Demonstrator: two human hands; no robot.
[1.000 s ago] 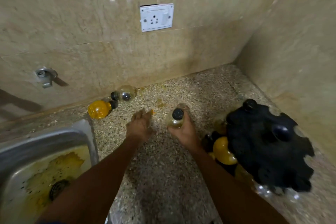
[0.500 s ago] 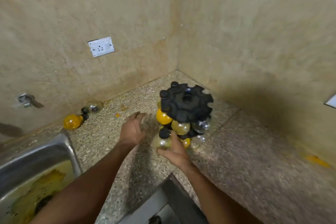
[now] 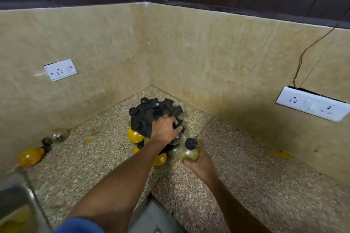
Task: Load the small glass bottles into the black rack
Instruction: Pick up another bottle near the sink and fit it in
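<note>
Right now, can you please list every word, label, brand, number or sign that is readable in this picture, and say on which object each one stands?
None: no readable text shows anywhere.
Bottle in the right hand: no label visible.
Black rack under the left hand: no marking visible.
Left socket plate and right socket plate: only pin holes and switches, no lettering to read.

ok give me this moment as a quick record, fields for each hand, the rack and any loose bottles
left hand: rests on the black rack's top, fingers curled over its edge
right hand: grips a small glass bottle, black cap up, beside the rack
black rack: stands in the counter corner, several bottles already hanging in its slots
loose bottles: yellow bottle and clear bottle lying by the left wall
sink: lower left
</note>
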